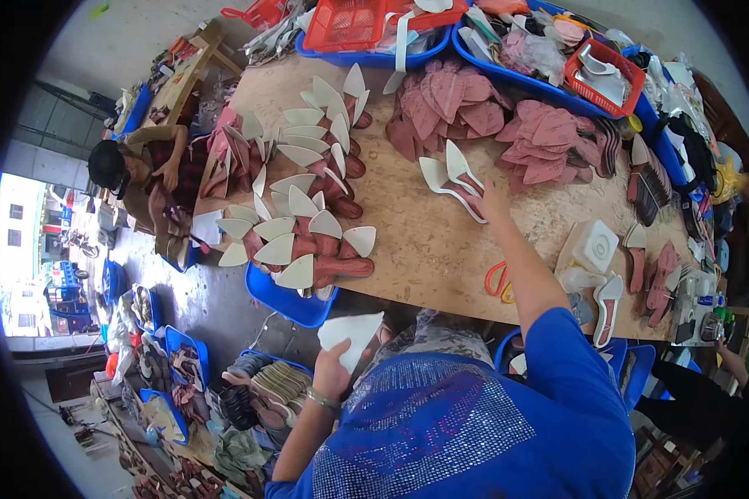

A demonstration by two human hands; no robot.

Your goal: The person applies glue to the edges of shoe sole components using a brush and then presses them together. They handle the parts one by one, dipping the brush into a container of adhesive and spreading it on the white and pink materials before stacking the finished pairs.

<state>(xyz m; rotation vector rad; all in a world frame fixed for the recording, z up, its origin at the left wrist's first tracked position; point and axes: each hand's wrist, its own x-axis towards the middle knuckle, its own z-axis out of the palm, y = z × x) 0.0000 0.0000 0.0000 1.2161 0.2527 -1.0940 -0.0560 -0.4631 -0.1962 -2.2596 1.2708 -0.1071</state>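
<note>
Below the table's near edge, my left hand (333,370) is closed round white pointed sheet pieces (354,331). My right hand (493,206) reaches over the table, its fingers closed at the heel end of a reddish shoe insole (466,176) with a white pointed toe and white edging. A second insole (435,176) of the same kind lies beside it on the left. To the left of these, rows of reddish insoles (345,266) with white pointed toe pieces overlap one another. Past my right hand are heaps of loose pink insole pieces (449,108).
Orange-handled scissors (498,280) lie near the front edge of the wooden table (416,249), beside a white plastic container (589,249). Blue bins (524,75) with red baskets line the far side. Another person (162,166) sits at the left end. A blue tub (287,303) stands below.
</note>
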